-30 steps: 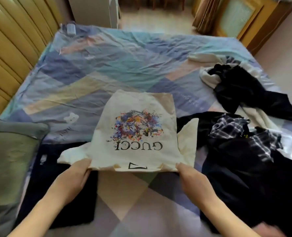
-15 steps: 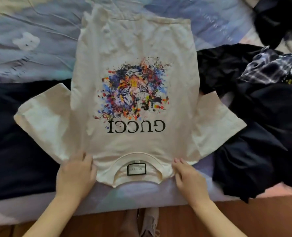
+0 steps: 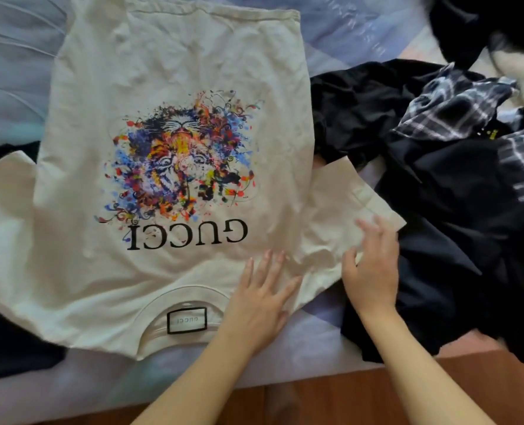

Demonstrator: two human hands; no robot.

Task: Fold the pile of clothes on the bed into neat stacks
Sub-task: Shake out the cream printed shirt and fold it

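Note:
A cream T-shirt (image 3: 174, 72) with a colourful tiger print lies spread flat on the bed, collar toward me and both sleeves out to the sides. My left hand (image 3: 262, 297) rests flat on its right shoulder, just right of the collar, fingers straight. My right hand (image 3: 372, 265) is over the base of the right sleeve (image 3: 346, 197), fingers loosely spread, thumb under the sleeve's lower edge. A heap of dark clothes (image 3: 456, 240) with a plaid piece (image 3: 456, 108) lies to the right, touching that sleeve.
A dark navy garment (image 3: 6, 342) lies under the shirt's left sleeve at the near left. The patterned bedsheet (image 3: 15, 72) shows beyond. The bed's near edge and wooden floor (image 3: 331, 400) run along the bottom. More black and white clothing (image 3: 499, 32) sits at the far right.
The shirt has been laid flat and the view has come closer. Both hands have left the shoulder edges and moved right, the left to the right shoulder, the right to the right sleeve.

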